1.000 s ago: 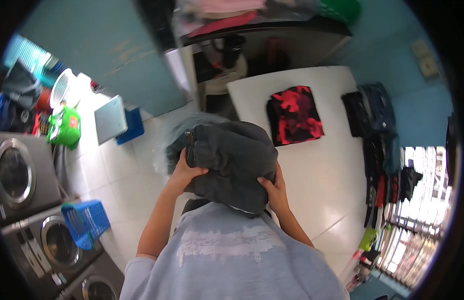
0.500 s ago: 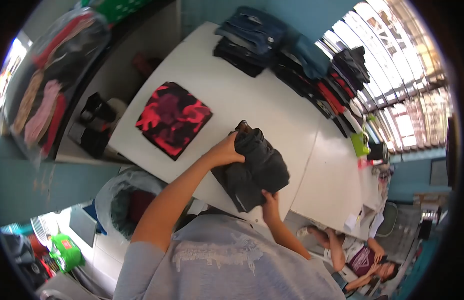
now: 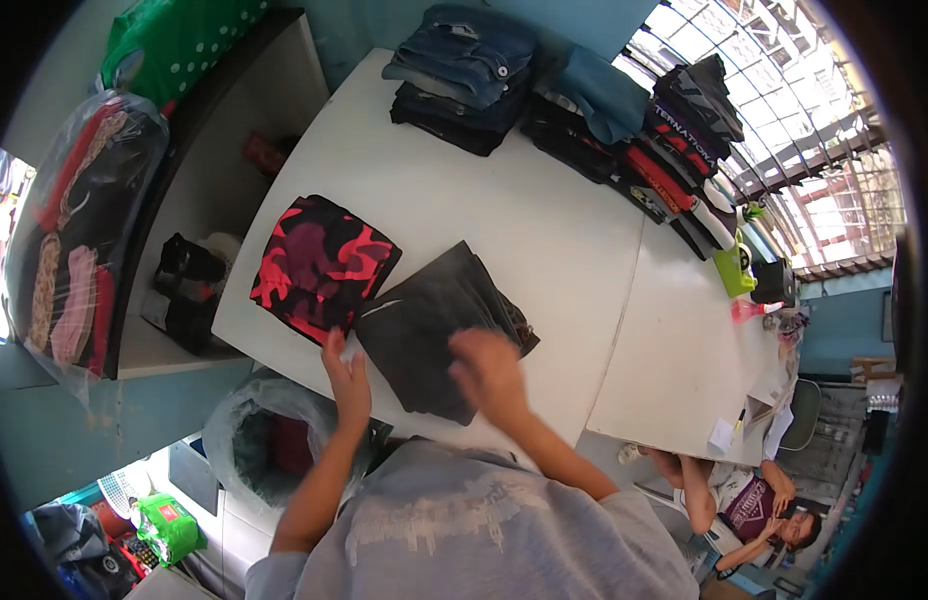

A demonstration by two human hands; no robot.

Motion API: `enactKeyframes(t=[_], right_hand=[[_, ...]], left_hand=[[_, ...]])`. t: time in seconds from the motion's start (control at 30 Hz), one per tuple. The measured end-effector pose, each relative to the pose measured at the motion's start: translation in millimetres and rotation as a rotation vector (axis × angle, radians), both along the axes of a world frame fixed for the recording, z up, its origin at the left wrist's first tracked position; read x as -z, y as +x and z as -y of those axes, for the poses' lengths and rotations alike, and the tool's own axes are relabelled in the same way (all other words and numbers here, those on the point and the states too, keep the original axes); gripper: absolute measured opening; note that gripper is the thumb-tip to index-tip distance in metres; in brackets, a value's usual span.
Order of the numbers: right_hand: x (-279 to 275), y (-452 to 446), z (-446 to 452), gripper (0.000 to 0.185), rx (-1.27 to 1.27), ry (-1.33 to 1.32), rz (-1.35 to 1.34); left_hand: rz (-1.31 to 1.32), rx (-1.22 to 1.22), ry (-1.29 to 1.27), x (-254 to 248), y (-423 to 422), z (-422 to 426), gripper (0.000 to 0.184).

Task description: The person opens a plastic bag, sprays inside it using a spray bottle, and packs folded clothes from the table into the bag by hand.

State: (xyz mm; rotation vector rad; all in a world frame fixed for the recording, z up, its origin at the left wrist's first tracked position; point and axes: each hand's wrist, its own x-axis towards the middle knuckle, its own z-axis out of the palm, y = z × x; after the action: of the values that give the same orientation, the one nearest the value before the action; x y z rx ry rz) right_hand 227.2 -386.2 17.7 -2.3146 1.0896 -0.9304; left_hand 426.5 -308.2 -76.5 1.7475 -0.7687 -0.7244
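Dark grey cloth, a folded garment (image 3: 429, 335), lies on the white desk (image 3: 574, 260) in the head view, directly in front of the person. Its left corner is at the side of the red-and-black camouflage garment (image 3: 324, 260); I cannot tell if the two touch.

The left hand (image 3: 351, 392) is near the bottom corner of the camouflage garment; its grip is wide, with the thumb apart from the fingers, and I see nothing in it. The right hand (image 3: 496, 378) is over the dark grey garment, but its grip is blurred, so I cannot tell how wide it is or if it touches the cloth.

In my judgement, the step in hand is the laying and arranging of the folded grey garment. From here, a move calls for light, flat contact, so that the layers do not slide open and the camouflage garment is not pushed.

The near edge of the desk is close to the lower corner of the grey cloth, and the plastic-lined bin (image 3: 226, 432) stands below that edge, at the left. More room opens toward the right and toward the jeans stack (image 3: 464, 70).
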Motion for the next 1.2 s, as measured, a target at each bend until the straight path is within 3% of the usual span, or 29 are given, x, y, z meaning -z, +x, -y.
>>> enactKeyframes(t=[0.03, 0.1, 0.2, 0.33, 0.4, 0.53, 0.63, 0.67, 0.77, 0.97, 1.07, 1.17, 1.2], right_hand=[[9.6, -10.3, 21.4, 0.037, 0.148, 0.040, -0.030], [49.4, -32.6, 58.4, 0.039, 0.434, 0.377, -0.021], [112.3, -66.3, 93.5, 0.066, 0.400, 0.790, -0.133], [101.4, -54.7, 93.3, 0.073, 0.423, 0.999, -0.277], [122.9, -63.9, 90.8, 0.070, 0.309, 1.145, -0.085], [111.0, -72.0, 69.4, 0.068, 0.244, 1.342, 0.090], [90.5, -68.0, 48.8, 0.062, 0.398, 1.401, 0.088], [77.6, -63.9, 41.9, 0.063, 0.436, 1.350, 0.123], [91.4, -67.2, 38.0, 0.065, 0.391, 1.286, 0.280], [98.2, -65.1, 45.3, 0.078, 0.300, 1.235, 0.200], [101.6, -65.0, 50.2, 0.077, 0.287, 1.288, 0.177], [82.4, -54.4, 52.4, 0.071, 0.281, 1.342, 0.119], [87.7, -61.0, 51.0, 0.066, 0.273, 1.384, 0.148]], left_hand=[[-0.104, -0.018, 0.056, 20.5, -7.6, -23.1, 0.056], [-0.330, -0.048, 0.209, 41.9, -29.1, -51.4, 0.061], [-0.765, -0.127, 0.364, 10.9, -55.2, -37.7, 0.070], [-0.707, -0.145, 0.314, 20.3, -56.8, -13.9, 0.067], [-0.776, -0.187, 0.329, 12.7, -53.8, -7.1, 0.063], [-0.716, -0.056, 0.203, 34.0, -52.1, -23.8, 0.060], [-0.539, -0.026, 0.046, 35.2, -58.6, -35.3, 0.064], [-0.464, -0.035, 0.120, 28.3, -59.1, -39.5, 0.072], [-0.063, -0.124, 0.304, 19.1, -68.5, -49.8, 0.072], [-0.566, 0.042, 0.384, -1.9, -55.8, -54.3, 0.063], [-0.627, -0.032, 0.281, 26.2, -68.7, -70.8, 0.065], [0.168, -0.114, 0.204, 74.8, -83.5, -83.9, 0.068], [0.069, -0.113, 0.245, 73.0, -87.4, -84.3, 0.070]])
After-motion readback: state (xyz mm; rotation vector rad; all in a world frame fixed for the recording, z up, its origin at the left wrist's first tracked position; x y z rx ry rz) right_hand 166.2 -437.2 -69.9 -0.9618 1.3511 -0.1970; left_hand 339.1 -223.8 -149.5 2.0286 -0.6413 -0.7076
